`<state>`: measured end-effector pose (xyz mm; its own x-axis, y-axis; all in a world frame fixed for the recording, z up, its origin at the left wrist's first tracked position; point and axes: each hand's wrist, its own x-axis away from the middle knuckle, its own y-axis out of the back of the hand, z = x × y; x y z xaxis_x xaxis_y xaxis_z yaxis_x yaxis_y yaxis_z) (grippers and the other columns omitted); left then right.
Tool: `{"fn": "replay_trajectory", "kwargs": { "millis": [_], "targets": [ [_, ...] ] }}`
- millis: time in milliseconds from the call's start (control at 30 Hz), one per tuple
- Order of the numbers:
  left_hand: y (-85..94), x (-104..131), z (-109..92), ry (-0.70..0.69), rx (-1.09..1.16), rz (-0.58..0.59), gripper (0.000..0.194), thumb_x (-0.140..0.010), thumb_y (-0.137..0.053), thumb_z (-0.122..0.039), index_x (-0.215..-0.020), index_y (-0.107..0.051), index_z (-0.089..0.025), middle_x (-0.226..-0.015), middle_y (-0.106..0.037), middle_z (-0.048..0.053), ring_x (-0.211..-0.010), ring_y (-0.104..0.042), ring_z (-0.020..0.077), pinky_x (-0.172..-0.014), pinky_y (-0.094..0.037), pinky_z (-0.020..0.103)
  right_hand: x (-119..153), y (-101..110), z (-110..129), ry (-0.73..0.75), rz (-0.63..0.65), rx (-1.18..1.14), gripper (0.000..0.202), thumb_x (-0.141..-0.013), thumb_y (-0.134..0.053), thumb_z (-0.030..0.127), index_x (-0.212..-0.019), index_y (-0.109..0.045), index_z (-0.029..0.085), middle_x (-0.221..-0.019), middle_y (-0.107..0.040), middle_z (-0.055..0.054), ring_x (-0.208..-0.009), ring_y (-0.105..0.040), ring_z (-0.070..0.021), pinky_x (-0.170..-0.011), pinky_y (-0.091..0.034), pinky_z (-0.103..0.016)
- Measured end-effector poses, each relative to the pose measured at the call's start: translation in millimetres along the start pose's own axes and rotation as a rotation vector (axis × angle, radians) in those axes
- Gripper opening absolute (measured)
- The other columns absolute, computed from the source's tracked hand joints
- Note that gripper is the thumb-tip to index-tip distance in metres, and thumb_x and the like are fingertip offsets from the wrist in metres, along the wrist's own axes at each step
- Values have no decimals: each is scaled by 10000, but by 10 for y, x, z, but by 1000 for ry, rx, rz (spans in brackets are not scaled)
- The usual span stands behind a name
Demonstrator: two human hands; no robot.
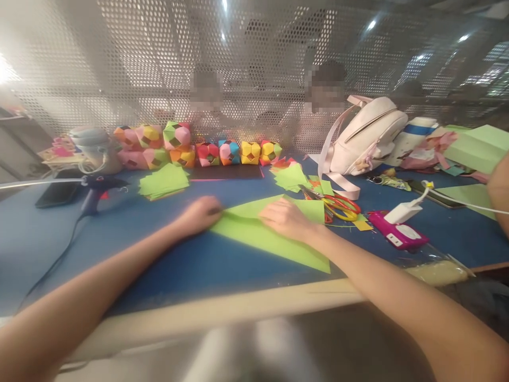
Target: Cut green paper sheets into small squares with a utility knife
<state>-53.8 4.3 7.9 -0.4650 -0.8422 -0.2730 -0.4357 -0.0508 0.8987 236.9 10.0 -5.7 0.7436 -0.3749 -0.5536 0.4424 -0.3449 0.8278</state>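
Green and folded into a long triangle, the sheet of paper (270, 236) lay flat on the blue table mat (159, 254), just in front of us near the wooden edge. We pressed our left hand (201, 215) down at the paper's left tip, fingers curled loosely with the tips on the crease, gripping nothing. Our right hand (286, 217) lay spread on top of the sheet near its upper fold, fingers flat and open, holding it against the mat. Just beyond the right hand sat red-and-yellow-handled scissors (342, 207), and a stack of green paper squares (164, 182) rested farther back to the left. A row of multicoloured folded paper balls (222, 152) stood along the perforated metal screen (159, 63).
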Motion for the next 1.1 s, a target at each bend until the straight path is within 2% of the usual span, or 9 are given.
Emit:
{"fn": "replay_trajectory", "kwargs": {
  "millis": [67, 167, 233, 333, 467, 700, 800, 900, 1100],
  "targets": [
    [77, -7, 5, 0, -8, 84, 258, -807, -469, -346, -862, -658, -178, -909, -641, 77, -865, -572, 222, -834, -444, 338, -5, 50, 13, 58, -3, 5, 202, -916, -500, 170, -835, -686, 179, -815, -697, -61, -731, -587, -173, -691, -380, -298],
    [242, -21, 19, 16, -21, 271, 309, -792, -500, -388, -946, -659, -173, -974, -624, 69, -911, -566, 220, -852, -437, 328, -2, 171, 31, 136, 5, -15, 205, -897, -493, 117, -814, -674, 164, -831, -688, -66, -760, -580, -175, -713, -394, -288],
    [342, -28, 30, 17, -15, 355, 329, -782, -516, -409, -960, -667, -177, -984, -613, 59, -928, -562, 214, -862, -434, 315, -1, 257, 59, 143, 71, -10, 218, -901, -476, 106, -812, -667, 160, -776, -671, -53, -724, -565, -168, -699, -383, -284],
    [432, -34, 41, 9, 8, 414, 330, -775, -530, -426, -946, -672, -183, -984, -600, 49, -929, -562, 201, -865, -434, 292, -13, 364, 134, 108, 250, 18, 216, -890, -467, 73, -829, -657, 156, -702, -640, -29, -642, -524, -156, -641, -340, -282],
    [448, -33, 41, -19, 30, 443, 286, -786, -509, -430, -777, -646, -180, -895, -596, 42, -878, -564, 186, -839, -438, 277, -57, 464, 231, 75, 448, 69, 221, -866, -464, 41, -763, -625, 151, -661, -599, -17, -587, -465, -145, -594, -275, -287],
    [396, -33, 59, 102, 13, 348, 234, -776, -456, -370, -732, -584, -178, -710, -587, -1, -661, -521, 143, -623, -404, 231, -106, 585, 311, 33, 575, 41, 232, -899, -472, 85, -737, -625, 151, -723, -577, -25, -639, -463, -142, -622, -291, -287],
    [390, -42, 75, 106, 8, 337, 257, -778, -460, -385, -758, -601, -171, -697, -591, -4, -656, -518, 139, -626, -399, 229, -91, 601, 342, 42, 589, 1, 240, -904, -463, 79, -749, -631, 151, -744, -573, -33, -670, -479, -151, -633, -307, -290],
    [387, -39, 91, 106, 8, 347, 232, -766, -477, -345, -783, -621, -164, -729, -611, -2, -675, -528, 135, -658, -410, 228, -50, 589, 346, 24, 549, -72, 244, -896, -447, 52, -758, -620, 155, -723, -567, -22, -669, -486, -150, -650, -324, -287],
    [399, -8, 192, 84, 130, 390, 293, -800, -560, -386, -975, -675, -180, -869, -664, 9, -774, -579, 140, -741, -449, 225, 14, 558, 319, 3, 496, -149, 246, -877, -437, 36, -730, -579, 174, -727, -567, -10, -654, -498, -147, -637, -328, -281]
  ]
}}
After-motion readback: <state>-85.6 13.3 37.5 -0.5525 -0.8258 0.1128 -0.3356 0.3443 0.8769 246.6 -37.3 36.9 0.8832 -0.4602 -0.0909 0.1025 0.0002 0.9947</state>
